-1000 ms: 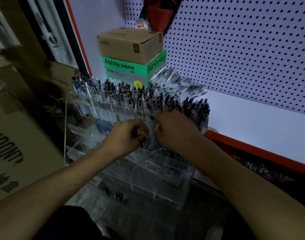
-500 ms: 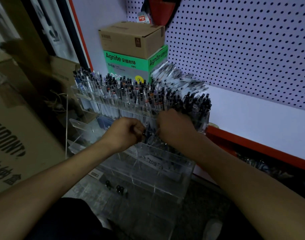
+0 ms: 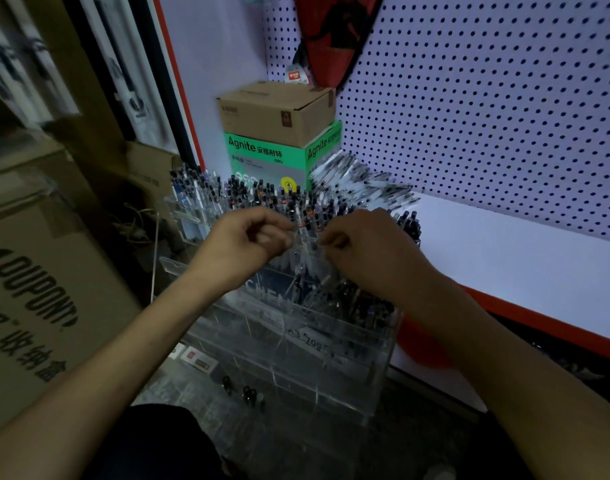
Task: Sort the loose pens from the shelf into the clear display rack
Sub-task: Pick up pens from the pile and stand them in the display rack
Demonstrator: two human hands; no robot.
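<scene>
Item: slim clear-barrelled pens with dark caps, in two lots. One lot lies loose in a fanned heap (image 3: 362,187) on the white shelf (image 3: 525,268), upper centre of frame, against the green-and-grey carton (image 3: 262,157). The other stands upright, packed tight, in the tiered clear acrylic display rack (image 3: 296,341) at centre.

Handling, by judgement: light, stiff, smooth plastic; likely to slip and roll. Best taken mid-barrel between thumb and fingertip, cap up.

Left hand (image 3: 248,240): fingers curled at the rack's top row, thumb meeting forefinger; whether a pen is pinched cannot be told.

Right hand (image 3: 369,247): knuckles up, fingers folded among the standing pens; what it holds is hidden.

Also present: plain brown carton (image 3: 275,112) atop the green one; white pegboard (image 3: 487,116), upper right.
</scene>
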